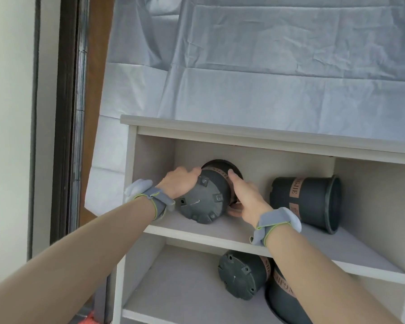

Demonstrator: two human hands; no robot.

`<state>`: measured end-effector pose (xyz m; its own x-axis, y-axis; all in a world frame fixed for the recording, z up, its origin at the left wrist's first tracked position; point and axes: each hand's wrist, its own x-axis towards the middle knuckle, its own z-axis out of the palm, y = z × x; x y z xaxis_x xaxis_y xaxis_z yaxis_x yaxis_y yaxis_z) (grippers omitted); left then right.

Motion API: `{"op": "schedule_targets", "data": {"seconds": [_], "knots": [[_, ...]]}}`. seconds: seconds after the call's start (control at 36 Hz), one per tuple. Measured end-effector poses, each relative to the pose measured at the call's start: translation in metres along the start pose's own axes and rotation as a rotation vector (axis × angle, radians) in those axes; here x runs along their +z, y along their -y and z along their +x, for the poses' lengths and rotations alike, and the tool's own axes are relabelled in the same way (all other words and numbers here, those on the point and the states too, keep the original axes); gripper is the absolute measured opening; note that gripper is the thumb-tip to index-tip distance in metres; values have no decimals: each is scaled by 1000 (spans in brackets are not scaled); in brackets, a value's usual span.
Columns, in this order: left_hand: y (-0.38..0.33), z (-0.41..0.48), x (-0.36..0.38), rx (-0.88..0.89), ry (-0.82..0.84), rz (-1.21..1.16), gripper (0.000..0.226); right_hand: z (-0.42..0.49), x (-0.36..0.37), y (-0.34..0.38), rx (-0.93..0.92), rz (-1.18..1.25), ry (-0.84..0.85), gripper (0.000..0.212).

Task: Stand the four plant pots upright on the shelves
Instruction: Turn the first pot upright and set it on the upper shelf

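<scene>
Four dark grey plastic pots with copper label bands lie in a white shelf unit. On the upper shelf [220, 237], the left pot [204, 199] lies on its side, base toward me. My left hand [180, 183] presses its left side and my right hand [246, 197] its right side, gripping it between them. A second pot [306, 202] lies on its side to the right, mouth facing right. On the lower shelf [178, 295], a third pot [239, 274] lies base toward me, and a fourth pot [283, 298] lies beside it, partly hidden by my right forearm.
The shelf unit's top board [243, 129] overhangs the upper compartment. A vertical divider [334, 169] stands right of the second pot. A creased grey sheet [267, 66] hangs behind. A dark door frame [68, 113] runs down the left.
</scene>
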<state>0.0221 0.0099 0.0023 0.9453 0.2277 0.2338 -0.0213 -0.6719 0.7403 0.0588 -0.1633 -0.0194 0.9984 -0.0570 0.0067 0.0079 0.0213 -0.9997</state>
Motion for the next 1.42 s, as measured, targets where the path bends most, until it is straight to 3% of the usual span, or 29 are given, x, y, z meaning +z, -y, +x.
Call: {"op": "schedule_targets", "data": {"seconds": [0.06, 0.17, 0.42, 0.67, 0.81, 0.92, 1.03, 1.14, 1.31, 1.42], "knots": [[-3, 0, 4, -43, 73, -122, 76, 1, -3, 0, 20, 34, 12, 69], [-5, -3, 8, -29, 149, -270, 52, -1, -3, -3, 42, 31, 32, 72], [-7, -37, -7, 34, 167, -387, 55, -28, -22, 3, 5, 76, 22, 65], [-5, -97, -25, -92, 251, -543, 61, -76, -43, -1, 5, 128, 107, 58], [-4, -135, -33, -97, 292, -506, 63, -114, -51, -9, -22, 116, 174, 56], [-1, -156, -38, -27, 290, -431, 57, -145, -56, -11, -105, 58, 166, 63], [-3, -169, -44, 73, 300, -370, 68, -163, -54, -7, -221, 66, 165, 79], [-8, -178, -50, 164, 275, -412, 58, -174, -53, 1, -327, 86, 185, 85], [6, -165, -46, 228, 255, -396, 81, -168, -51, -13, -483, 1, 163, 94], [17, -155, -35, 284, 228, -397, 79, -163, -51, -28, -576, -47, 155, 89]]}}
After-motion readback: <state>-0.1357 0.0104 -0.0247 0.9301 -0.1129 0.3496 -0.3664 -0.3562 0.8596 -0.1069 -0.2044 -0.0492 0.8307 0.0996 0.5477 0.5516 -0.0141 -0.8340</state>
